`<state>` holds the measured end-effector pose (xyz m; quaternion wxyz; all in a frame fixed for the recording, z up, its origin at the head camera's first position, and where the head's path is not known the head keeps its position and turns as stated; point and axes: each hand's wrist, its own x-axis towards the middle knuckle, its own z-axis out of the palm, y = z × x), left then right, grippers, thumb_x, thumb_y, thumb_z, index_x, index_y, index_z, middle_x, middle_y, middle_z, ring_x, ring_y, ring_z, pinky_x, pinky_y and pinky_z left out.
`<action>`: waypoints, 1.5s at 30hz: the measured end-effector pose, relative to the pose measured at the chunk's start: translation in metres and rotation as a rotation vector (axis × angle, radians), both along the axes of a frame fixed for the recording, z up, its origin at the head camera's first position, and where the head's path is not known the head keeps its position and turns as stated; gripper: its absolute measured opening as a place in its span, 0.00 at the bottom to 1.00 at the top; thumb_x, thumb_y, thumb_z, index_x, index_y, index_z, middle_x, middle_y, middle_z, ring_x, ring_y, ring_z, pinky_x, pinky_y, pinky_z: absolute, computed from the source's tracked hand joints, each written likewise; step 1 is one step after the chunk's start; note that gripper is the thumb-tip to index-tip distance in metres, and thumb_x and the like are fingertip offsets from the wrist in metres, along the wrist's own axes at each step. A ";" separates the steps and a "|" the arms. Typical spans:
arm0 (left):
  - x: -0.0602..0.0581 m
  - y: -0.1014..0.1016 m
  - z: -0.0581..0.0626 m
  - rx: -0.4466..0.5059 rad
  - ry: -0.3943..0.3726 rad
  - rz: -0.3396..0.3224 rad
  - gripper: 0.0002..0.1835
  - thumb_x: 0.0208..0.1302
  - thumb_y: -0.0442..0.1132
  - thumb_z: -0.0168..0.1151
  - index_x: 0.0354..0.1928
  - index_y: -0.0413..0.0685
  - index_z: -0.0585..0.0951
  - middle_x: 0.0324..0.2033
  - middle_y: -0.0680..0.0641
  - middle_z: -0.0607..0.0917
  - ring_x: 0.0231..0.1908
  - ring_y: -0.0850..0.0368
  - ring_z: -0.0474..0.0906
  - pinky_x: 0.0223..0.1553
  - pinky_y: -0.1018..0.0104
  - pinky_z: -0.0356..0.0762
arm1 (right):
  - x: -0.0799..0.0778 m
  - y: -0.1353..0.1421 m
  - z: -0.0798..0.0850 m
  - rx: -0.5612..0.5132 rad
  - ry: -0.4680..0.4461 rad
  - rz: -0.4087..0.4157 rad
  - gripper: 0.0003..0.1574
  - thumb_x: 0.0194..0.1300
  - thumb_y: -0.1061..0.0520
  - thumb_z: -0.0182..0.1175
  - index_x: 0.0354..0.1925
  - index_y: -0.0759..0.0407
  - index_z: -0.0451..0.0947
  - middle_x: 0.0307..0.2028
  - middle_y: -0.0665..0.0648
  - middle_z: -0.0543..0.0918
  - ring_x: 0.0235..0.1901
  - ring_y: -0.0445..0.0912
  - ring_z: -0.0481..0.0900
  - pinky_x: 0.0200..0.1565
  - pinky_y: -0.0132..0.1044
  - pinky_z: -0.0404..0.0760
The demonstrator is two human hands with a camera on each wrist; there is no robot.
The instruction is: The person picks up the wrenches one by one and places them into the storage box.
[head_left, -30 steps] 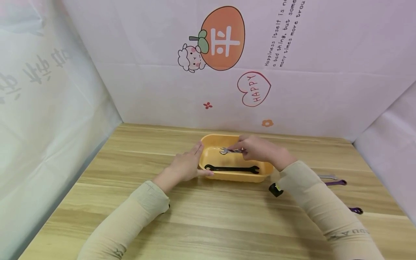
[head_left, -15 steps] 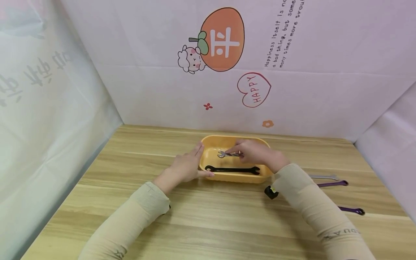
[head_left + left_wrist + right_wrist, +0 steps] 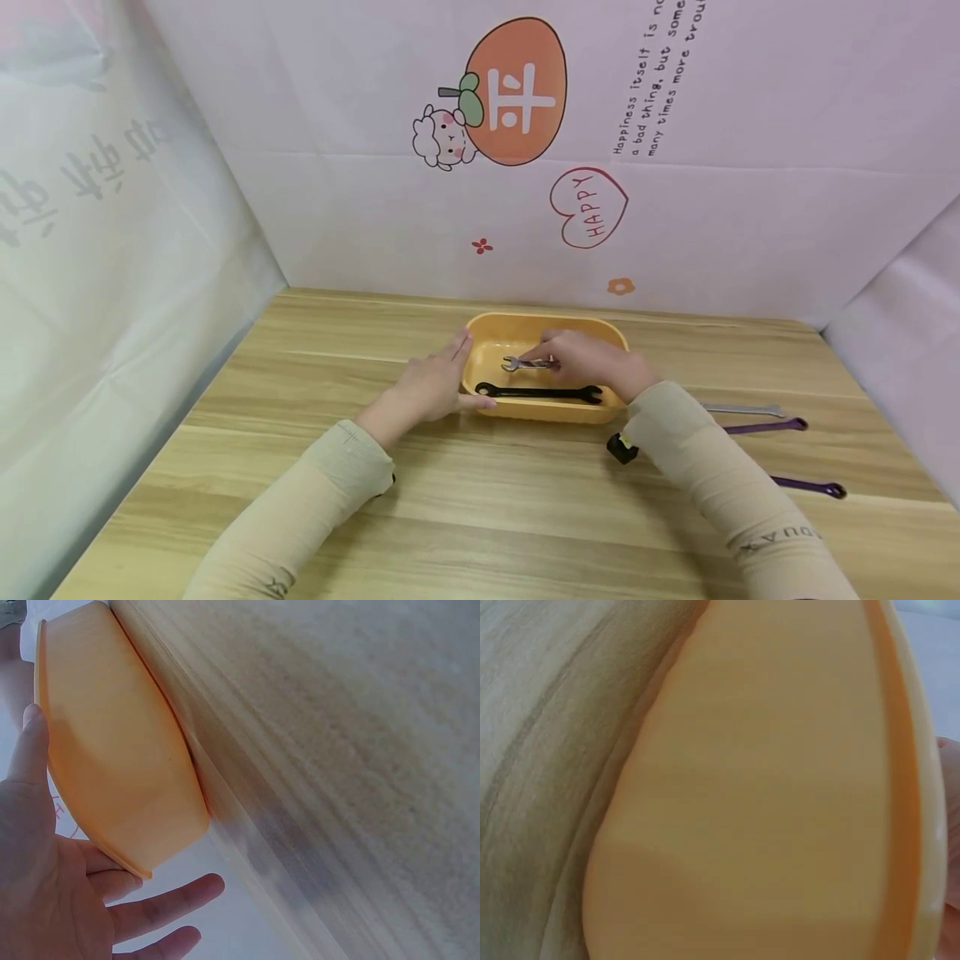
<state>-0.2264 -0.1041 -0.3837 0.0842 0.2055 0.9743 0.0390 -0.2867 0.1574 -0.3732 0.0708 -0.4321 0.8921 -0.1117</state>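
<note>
A yellow plastic box (image 3: pixel 555 410) stands toward the back of the table. My left hand (image 3: pixel 423 387) holds its left end, thumb along the front rim and fingers at the left side; the left wrist view shows two fingers stretched out past the corner. Inside the box, my right hand (image 3: pixel 592 362) pinches a small silver wrench (image 3: pixel 512 364), its open end pointing left and the rest partly covered by the fingers. A long black wrench (image 3: pixel 536 392) lies along the front inner side. In the right wrist view the box's outer wall (image 3: pixel 765 787) hides most of that hand.
Right of the box lie a silver wrench (image 3: pixel 742 409) and two purple wrenches (image 3: pixel 768 427), partly behind the right sleeve. A small black block-like object (image 3: pixel 622 447) sits beside that cuff. A printed white sheet (image 3: pixel 360 208) hangs behind the table.
My right hand has moved slightly down and left inside the box, carrying the small wrench lower. The left hand and the box stay in place.
</note>
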 end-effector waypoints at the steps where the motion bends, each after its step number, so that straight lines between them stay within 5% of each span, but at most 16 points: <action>1: 0.000 0.000 0.000 0.001 0.000 0.000 0.64 0.61 0.80 0.50 0.82 0.41 0.45 0.81 0.45 0.42 0.67 0.39 0.72 0.53 0.39 0.79 | 0.000 0.000 -0.001 0.000 -0.002 -0.002 0.25 0.64 0.69 0.66 0.59 0.55 0.86 0.29 0.49 0.75 0.25 0.39 0.67 0.28 0.32 0.71; 24: 0.000 0.002 -0.004 -0.001 0.004 -0.003 0.64 0.60 0.81 0.50 0.82 0.40 0.46 0.81 0.45 0.44 0.64 0.39 0.75 0.51 0.40 0.80 | 0.003 -0.013 -0.015 0.028 -0.039 -0.035 0.31 0.59 0.71 0.65 0.60 0.55 0.85 0.33 0.51 0.77 0.28 0.42 0.69 0.32 0.33 0.72; 28: 0.000 0.002 -0.003 0.003 0.004 0.000 0.64 0.59 0.81 0.52 0.82 0.41 0.47 0.81 0.45 0.44 0.62 0.40 0.78 0.38 0.52 0.84 | 0.003 -0.016 -0.017 0.032 -0.052 -0.032 0.31 0.60 0.72 0.65 0.61 0.54 0.84 0.33 0.51 0.78 0.28 0.42 0.69 0.33 0.33 0.72; 31: -0.001 0.002 -0.003 0.006 0.006 -0.001 0.64 0.59 0.81 0.52 0.82 0.40 0.47 0.81 0.45 0.44 0.59 0.41 0.80 0.24 0.62 0.77 | 0.002 -0.018 -0.019 0.032 -0.054 -0.026 0.32 0.60 0.73 0.64 0.61 0.54 0.84 0.33 0.51 0.78 0.28 0.42 0.69 0.32 0.33 0.72; 45: -0.001 0.001 -0.001 0.012 0.008 0.002 0.64 0.59 0.80 0.53 0.82 0.41 0.47 0.81 0.46 0.45 0.51 0.44 0.84 0.20 0.65 0.71 | 0.002 -0.022 -0.021 0.062 -0.061 -0.040 0.29 0.63 0.72 0.65 0.60 0.55 0.85 0.35 0.52 0.80 0.28 0.42 0.70 0.34 0.34 0.73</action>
